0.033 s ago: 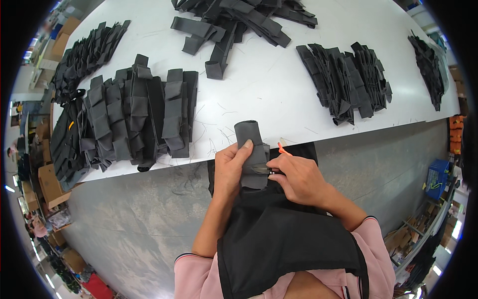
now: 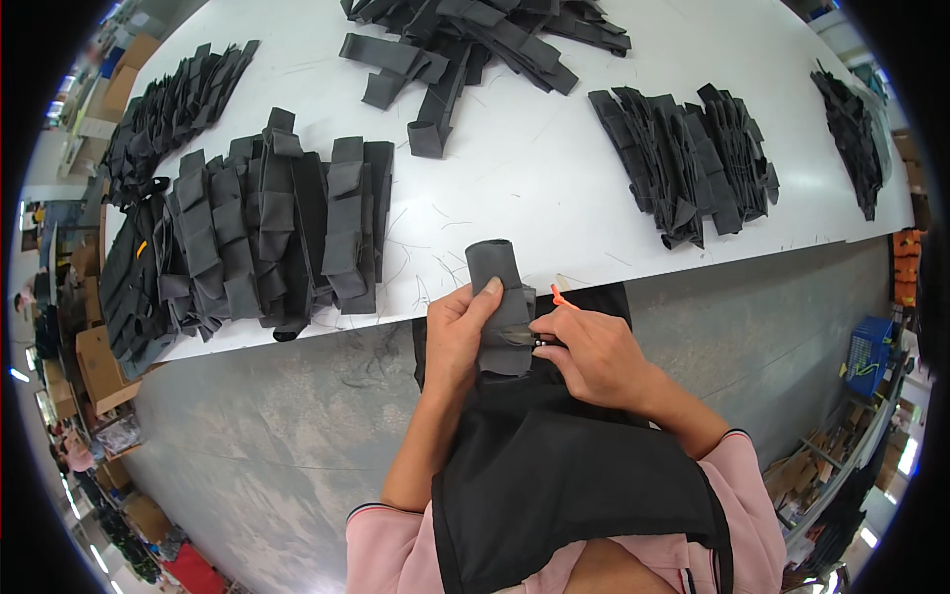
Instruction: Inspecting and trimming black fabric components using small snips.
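I see my left hand [image 2: 457, 337] wrapped around a folded grey fabric strap [image 2: 500, 297], thumb laid flat along its front face, the fingers closed behind it. The strap stands roughly upright at the near edge of the white worktop [image 2: 515, 168], its top end rolled over into a loop that rises over the worktop's edge. My right hand [image 2: 594, 356] is closed on a small thread snipper [image 2: 544, 337] with an orange tip showing just above the knuckles; the blades point left and meet the strap at its right edge, about halfway down. The two hands are almost touching, with the strap between them.

Under both hands hangs a black apron [image 2: 554, 475], which covers my lap and reaches up to the worktop's edge. Pink sleeves show at both forearms.

On the worktop, just left of my left hand, lies a wide stack of folded grey straps [image 2: 267, 228] in overlapping rows, reaching the near edge. Further left sits a darker row of straps [image 2: 168, 119]. At the far middle is a loose heap of straps [image 2: 475, 40], one piece fallen nearer with its end curled. To the right is another packed bundle [image 2: 683, 158], and a smaller one [image 2: 851, 129] lies by the far right edge. Loose threads are scattered on the white surface near the strap. Below the worktop I see a grey concrete floor [image 2: 277, 416].
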A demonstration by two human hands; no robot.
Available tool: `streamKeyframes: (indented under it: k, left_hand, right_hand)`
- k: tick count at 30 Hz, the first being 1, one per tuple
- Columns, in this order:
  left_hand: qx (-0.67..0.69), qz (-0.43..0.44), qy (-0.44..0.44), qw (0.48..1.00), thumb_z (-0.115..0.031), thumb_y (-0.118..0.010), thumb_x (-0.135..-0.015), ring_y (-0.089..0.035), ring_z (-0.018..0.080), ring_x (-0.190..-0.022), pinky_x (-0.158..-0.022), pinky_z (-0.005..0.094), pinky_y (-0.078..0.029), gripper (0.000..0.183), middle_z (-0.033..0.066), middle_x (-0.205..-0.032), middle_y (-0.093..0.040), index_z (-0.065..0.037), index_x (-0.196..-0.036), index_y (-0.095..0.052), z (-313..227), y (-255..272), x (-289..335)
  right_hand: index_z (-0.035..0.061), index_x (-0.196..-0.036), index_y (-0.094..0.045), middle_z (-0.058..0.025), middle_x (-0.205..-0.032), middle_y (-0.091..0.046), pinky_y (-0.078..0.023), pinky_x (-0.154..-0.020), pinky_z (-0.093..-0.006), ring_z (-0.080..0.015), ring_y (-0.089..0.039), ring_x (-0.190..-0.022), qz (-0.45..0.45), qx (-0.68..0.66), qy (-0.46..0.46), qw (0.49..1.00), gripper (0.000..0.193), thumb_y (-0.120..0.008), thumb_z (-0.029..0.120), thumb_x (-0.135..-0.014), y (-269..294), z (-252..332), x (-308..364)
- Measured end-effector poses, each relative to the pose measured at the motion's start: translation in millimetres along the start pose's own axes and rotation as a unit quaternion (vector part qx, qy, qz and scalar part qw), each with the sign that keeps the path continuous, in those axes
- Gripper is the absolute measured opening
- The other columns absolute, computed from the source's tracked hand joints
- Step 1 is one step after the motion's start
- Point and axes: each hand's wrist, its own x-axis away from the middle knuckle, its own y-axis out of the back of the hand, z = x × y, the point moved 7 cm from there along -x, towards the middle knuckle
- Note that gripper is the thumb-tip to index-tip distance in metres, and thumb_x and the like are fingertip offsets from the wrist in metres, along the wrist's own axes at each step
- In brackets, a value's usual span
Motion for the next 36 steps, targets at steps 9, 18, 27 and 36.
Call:
streamKeyframes:
  k: [9,18,27,36]
  left_hand:
    - [-0.004,0.002,0.006,1.0,-0.02,-0.06,-0.089,-0.052,0.0041,-0.061,-0.055,0.0199,-0.041,0.023,0.0012,-0.072,-0.063,0.001,-0.083,-0.067,-1.6,-2.7,0.5]
    - [0.081,-0.022,-0.008,0.996,-0.022,-0.06,-0.089,-0.056,0.006,-0.063,-0.056,0.0206,-0.044,0.024,0.0032,-0.075,-0.065,0.0,-0.084,-0.065,4.4,6.6,-9.3]
    - [0.088,-0.027,-0.019,0.996,-0.026,-0.059,-0.091,-0.059,0.0086,-0.072,-0.064,0.0231,-0.047,0.026,0.0044,-0.083,-0.065,-0.001,-0.091,-0.063,-1.8,1.2,-6.2]
    - [0.334,0.219,-0.088,0.913,-0.035,-0.044,-0.097,-0.044,0.0124,-0.061,-0.062,0.036,-0.048,0.03,-0.0006,-0.069,-0.043,-0.007,-0.096,-0.054,-13.4,-2.2,-0.3]
  right_hand:
    - [0.0028,-0.094,-0.055,-0.0083,-0.078,-0.058,-0.047,-0.058,-0.0339,-0.0262,-0.059,-0.067,-0.023,0.03,0.022,0.999,0.022,-0.067,0.007,-0.076,-1.1,4.8,0.5]
    - [0.0001,-0.105,-0.054,-0.0071,-0.081,-0.061,-0.046,-0.064,-0.0229,-0.0086,-0.056,-0.067,-0.138,-0.307,-0.233,0.912,0.027,-0.064,0.0,-0.08,-4.5,-40.8,29.5]
    - [0.0029,-0.105,-0.056,0.0029,-0.065,-0.05,-0.032,-0.055,-0.0187,-0.0029,-0.042,-0.06,-0.095,-0.283,-0.192,0.935,0.024,-0.064,0.002,-0.082,-7.3,-24.5,12.6]
    - [0.0024,-0.093,-0.062,0.002,-0.064,-0.054,-0.03,-0.049,-0.019,-0.0025,-0.042,-0.052,-0.079,-0.315,-0.109,0.94,0.007,-0.06,0.006,-0.087,-2.8,-17.0,15.3]
